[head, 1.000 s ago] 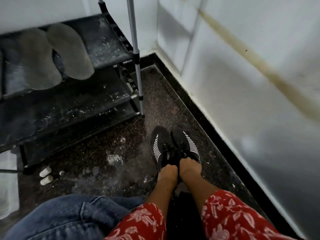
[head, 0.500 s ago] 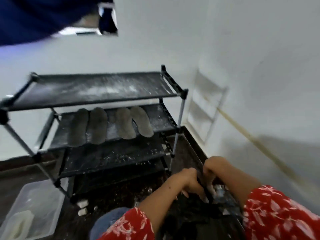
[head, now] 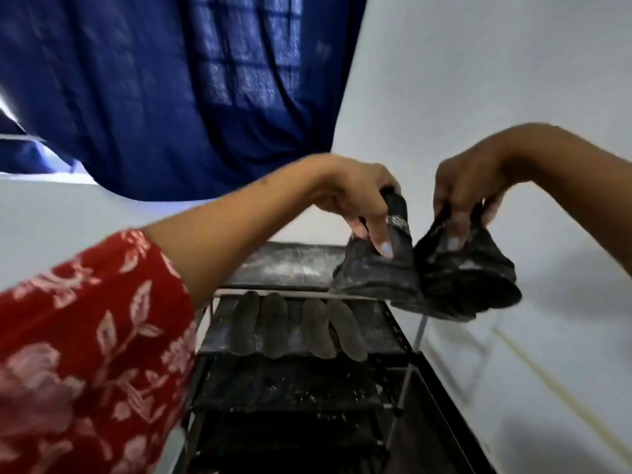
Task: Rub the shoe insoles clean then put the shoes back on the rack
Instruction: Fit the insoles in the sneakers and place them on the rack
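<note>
Raised from the floor, both shoes: left hand [head: 355,196] gripping one [head: 376,271], right hand [head: 468,186] the other [head: 472,271].

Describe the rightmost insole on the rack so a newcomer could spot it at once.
Find the black shoe rack against the white wall. On its second shelf from the top lie four grey insoles in a row. The rightmost insole slants away from the other three, below the held shoes.

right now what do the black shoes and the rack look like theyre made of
The shoes look like soft black knit or mesh fabric: the uppers crumple where the hands pinch them.
The rack: thin pale metal-looking poles, with dark matte shelves, possibly fabric or plastic sheet, dusted with white powder; the blur leaves it open.
</note>
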Demonstrator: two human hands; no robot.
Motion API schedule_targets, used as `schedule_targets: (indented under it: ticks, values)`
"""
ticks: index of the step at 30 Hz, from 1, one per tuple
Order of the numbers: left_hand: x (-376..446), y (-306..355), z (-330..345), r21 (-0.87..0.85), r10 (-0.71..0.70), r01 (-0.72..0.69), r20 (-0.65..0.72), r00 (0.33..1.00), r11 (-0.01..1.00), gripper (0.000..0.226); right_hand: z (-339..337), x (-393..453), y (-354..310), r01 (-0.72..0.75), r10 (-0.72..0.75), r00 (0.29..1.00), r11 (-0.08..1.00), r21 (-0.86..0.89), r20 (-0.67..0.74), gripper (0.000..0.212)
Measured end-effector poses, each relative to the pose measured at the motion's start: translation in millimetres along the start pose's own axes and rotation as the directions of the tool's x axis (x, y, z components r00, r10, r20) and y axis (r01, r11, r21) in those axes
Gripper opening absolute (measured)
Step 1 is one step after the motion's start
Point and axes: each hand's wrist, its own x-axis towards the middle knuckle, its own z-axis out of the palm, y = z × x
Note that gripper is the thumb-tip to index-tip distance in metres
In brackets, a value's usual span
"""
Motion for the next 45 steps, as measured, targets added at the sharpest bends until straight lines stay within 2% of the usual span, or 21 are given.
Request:
schedule_targets:
  ticks: [5, 8, 10, 12, 17, 20, 24, 30, 36, 41, 45]
  values:
    - [-12, -25, -50, 0.057, -0.045, 0.057, -0.186, 0.981, 0.997, 0.047, -16, 18, -32, 0.205, -0.164, 0.93, 0.974, 0.092, -0.329, 0.023]
    - [-5, -53, -57, 0.168, -0.057, 0.102, -0.257, 0.965, 0.98, 0.053, -1, 48, -51, 0.216, -0.189, 0.868, 0.976, 0.008, -0.459, 0.032]
    - [3, -75, -56, 0.295, -0.042, 0.137, -0.307, 0.951, 0.946, 0.053, 14, 77, -61, 0.2, -0.195, 0.796, 0.978, -0.055, -0.572, 0.042]
    - [13, -101, -52, 0.409, 0.002, 0.157, -0.363, 0.932, 0.899, 0.057, 34, 110, -69, 0.206, -0.165, 0.738, 0.978, -0.015, -0.654, 0.047]
    - [42, -172, -37, 0.388, 0.032, 0.168, -0.46, 0.887, 0.906, 0.051, 84, 171, -91, 0.207, -0.127, 0.628, 0.978, 0.007, -0.768, 0.025]
    - [53, -203, -30, 0.371, 0.052, 0.163, -0.505, 0.862, 0.914, 0.045, 109, 194, -98, 0.226, -0.142, 0.603, 0.974, -0.002, -0.785, 0.027]
    - [64, -220, -26, 0.366, 0.036, 0.18, -0.512, 0.858, 0.913, 0.048, 133, 214, -105, 0.232, -0.183, 0.563, 0.971, -0.059, -0.806, 0.025]
    - [67, -235, -17, 0.375, -0.001, 0.211, -0.488, 0.873, 0.903, 0.047, 152, 223, -110, 0.242, -0.15, 0.548, 0.97, -0.016, -0.823, 0.026]
    - [64, -244, -7, 0.36, -0.049, 0.242, -0.469, 0.882, 0.901, 0.047, 150, 222, -117, 0.238, -0.197, 0.604, 0.969, -0.061, -0.772, 0.022]
    - [53, -243, -8, 0.317, -0.123, 0.321, -0.514, 0.849, 0.892, 0.05, 139, 219, -122, 0.212, -0.186, 0.678, 0.976, -0.052, -0.711, 0.025]
    - [35, -236, -5, 0.325, -0.031, 0.289, -0.614, 0.788, 0.901, 0.041, 147, 205, -128, 0.164, -0.171, 0.686, 0.983, -0.079, -0.707, 0.042]
